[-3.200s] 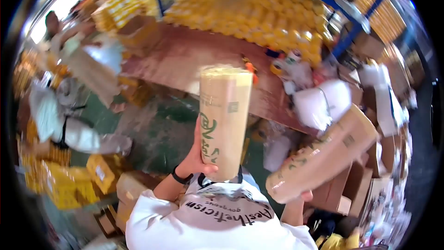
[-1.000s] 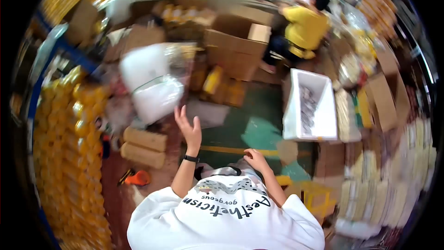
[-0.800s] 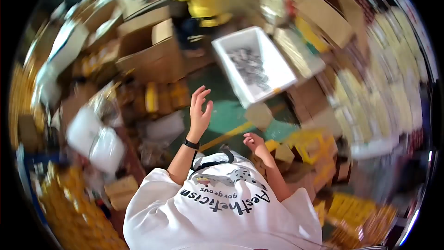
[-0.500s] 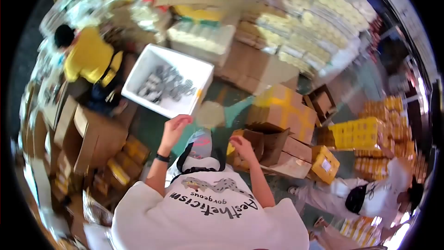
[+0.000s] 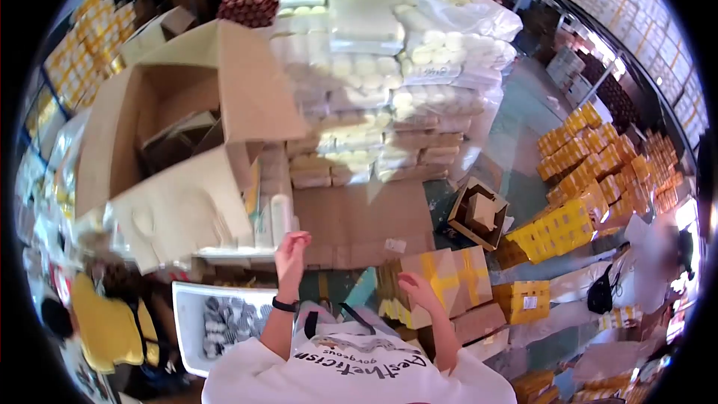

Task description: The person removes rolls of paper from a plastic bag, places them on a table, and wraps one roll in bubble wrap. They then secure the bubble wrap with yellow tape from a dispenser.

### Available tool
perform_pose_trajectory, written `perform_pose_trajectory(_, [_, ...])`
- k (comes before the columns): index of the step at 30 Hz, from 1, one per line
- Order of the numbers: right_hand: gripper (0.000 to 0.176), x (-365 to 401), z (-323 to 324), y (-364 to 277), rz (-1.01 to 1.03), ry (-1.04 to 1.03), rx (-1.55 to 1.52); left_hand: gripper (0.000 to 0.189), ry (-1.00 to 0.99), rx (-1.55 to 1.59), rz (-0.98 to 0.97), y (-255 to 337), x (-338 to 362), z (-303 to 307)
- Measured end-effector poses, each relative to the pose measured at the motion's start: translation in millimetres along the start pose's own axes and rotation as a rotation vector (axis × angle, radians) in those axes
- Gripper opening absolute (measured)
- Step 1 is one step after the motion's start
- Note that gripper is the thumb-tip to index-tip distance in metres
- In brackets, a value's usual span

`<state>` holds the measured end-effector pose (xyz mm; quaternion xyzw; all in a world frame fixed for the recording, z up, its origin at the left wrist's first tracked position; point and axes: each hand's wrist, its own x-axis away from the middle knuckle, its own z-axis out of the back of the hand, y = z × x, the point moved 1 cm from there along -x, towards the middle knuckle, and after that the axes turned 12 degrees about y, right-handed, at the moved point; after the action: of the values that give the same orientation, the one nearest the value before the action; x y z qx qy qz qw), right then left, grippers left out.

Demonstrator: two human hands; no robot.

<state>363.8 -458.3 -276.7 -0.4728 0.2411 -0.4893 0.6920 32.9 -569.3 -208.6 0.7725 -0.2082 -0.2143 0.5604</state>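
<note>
hanging loosely in front of the body, the left hand [image 5: 290, 258] is bending its fingers into a narrow, relaxed curl and is gripping nothing that shows; the view is not revealing whether the fingertips are touching one another. a black band [image 5: 285, 306] is circling that wrist. the right hand [image 5: 420, 290] is resting in the air with its fingers softly bent – spreading a little wider than the left, and likewise holding nothing that shows.

nearest the right hand, taped cartons [image 5: 465, 273] are standing just beyond and to the right, their brown faces wearing broad strips of yellow tape; whether the hand is touching them, the angle is not making clear. nearest the left hand, a flat cardboard sheet [image 5: 359, 221] is lying beyond the fingers, looking plain and brown and bearing a small white label.

behind the sheet, wrapped pale packs [image 5: 374, 116] are rising in a tall stack. a large open carton [image 5: 258, 97] is gaping to the left of the stack, its flaps spreading outward. below that – left of the body – a white tub [image 5: 184, 329] is holding grey pieces [image 5: 228, 322], and a person in a yellow top [image 5: 108, 322] is bending beside it.
</note>
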Motion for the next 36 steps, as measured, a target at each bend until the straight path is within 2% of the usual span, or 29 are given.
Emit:
perform_pose_trajectory(2, [0.032, -18.0, 17.0, -11.5, -0.065, 0.047, -0.15, 0.014, -0.157, -0.117, -0.047, -6.6, -40.5, -55.6])
perform_pose_trajectory(4, [0.03, -37.8, 36.2, -7.1, -0.206, 0.057, -0.128, 0.016, -0.335, -0.224, -0.121, 9.9, -71.9, -120.7])
perform_pose_trajectory(6, [0.029, -59.3, 55.7, -7.0, -0.351, 0.071, -0.131, 0.019, -0.415, -0.257, -0.232, 12.5, -98.9, -176.2])
perform_pose_trajectory(7, [0.029, -82.0, 64.9, 0.1, -0.35, 0.087, -0.169, 0.021, -0.45, -0.275, -0.286, 12.1, -114.1, -200.7])
perform_pose_trajectory(9, [0.03, -131.1, 86.2, 11.7, -0.349, 0.105, -0.234, 0.027, -0.42, -0.286, -0.411, 10.7, -143.9, -247.8])
perform_pose_trajectory(13, [0.032, -306.7, 167.0, 1.4, -0.115, 0.182, -0.291, 0.049, -0.311, -0.308, -0.601, 2.1, -222.0, -349.6])
perform_pose_trajectory(16, [0.033, -444.1, 242.1, -85.2, 0.15, 0.424, -0.272, 0.072, -0.119, -0.304, -0.802, 10.7, -290.1, -452.1])
perform_pose_trajectory(18, [0.035, -512.7, 288.7, -132.4, 0.238, 0.415, -0.409, 0.093, -0.019, -0.397, -0.9, 32.0, -336.3, -531.9])
perform_pose_trajectory(20, [0.034, -549.8, 325.4, -164.3, 0.286, 0.362, -0.489, 0.102, 0.049, -0.486, -1.189, 54.8, -381.2, -600.0])
perform_pose_trajectory(21, [0.034, -566.5, 342.2, -164.2, 0.28, 0.354, -0.525, 0.086, 0.072, -0.573, -1.296, 69.1, -396.1, -627.5])
perform_pose_trajectory(24, [0.031, -599.0, 382.1, -163.8, 0.203, 0.38, -0.522, 0.064, -0.106, -1.018, -1.198, 69.4, -441.3, -664.6])
perform_pose_trajectory(25, [0.03, -609.6, 395.9, -156.3, 0.158, 0.39, -0.528, 0.036, -0.155, -0.948, -1.1, 81.4, -445.7, -669.5])
perform_pose_trajectory(27, [0.027, -626.6, 425.2, -157.4, 0.097, 0.43, -0.553, 0.019, -0.009, -0.53, -0.861, 69.8, -447.2, -671.8])
perform_pose_trajectory(30, [0.026, -648.7, 465.3, -191.6, 0.09, 0.574, -0.609, 0.019, -0.364, -0.298, -0.604, 75.3, -426.3, -666.0])
perform_pose_trajectory(33, [0.025, -670.1, 492.0, -216.1, 0.104, 0.64, -0.795, 0.022, -0.438, -0.095, -0.462, 81.9, -413.4, -664.7])
perform_pose_trajectory(36, [0.027, -680.6, 507.6, -223.3, 0.091, 0.646, -0.874, 0.033, -0.54, -0.095, -0.608, 127.7, -408.4, -667.1])
